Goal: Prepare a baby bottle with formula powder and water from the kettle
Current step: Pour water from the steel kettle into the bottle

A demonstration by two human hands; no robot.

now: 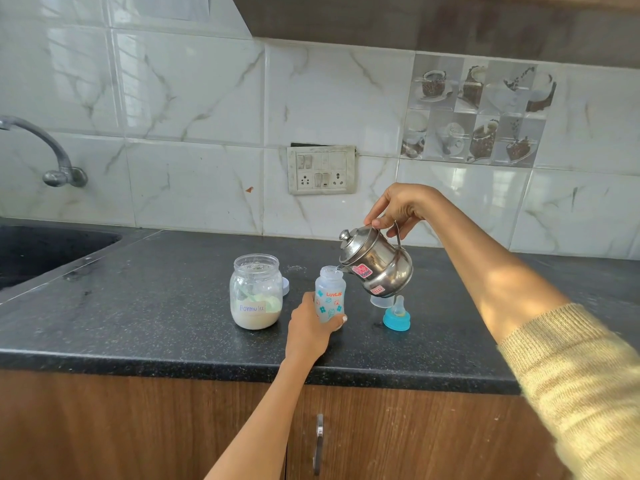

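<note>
A person stands at a dark speckled kitchen counter (145,306), both arms reaching forward. The left hand (308,327) is wrapped around the lower part of a small translucent baby bottle (330,294) printed with blue flowers and orange lettering; the bottle stands upright and uncapped on the counter, near the middle of the scene. The right hand (398,206), its arm in a pushed-up cream knitted sleeve (571,375), grasps the thin wire handle of a small steel kettle (375,261). The kettle is tipped to the left, lid on, with its spout right at the bottle's open mouth.

Just left of the bottle stands an open glass jar (256,292) labelled "Formula", with pale powder in its bottom and a green scoop inside. A white lid (285,285) peeks out behind the jar. To the right of the bottle, below the kettle, a blue bottle collar with its teat (397,315) sits on the counter, and a clear cap (381,301) lies just behind it.

At far left are a dark sink (41,247) and a wall-mounted tap (52,150). A switch-and-socket plate (322,169) sits on the marble-tiled wall. Wooden cabinet doors (138,427) run below the counter.
</note>
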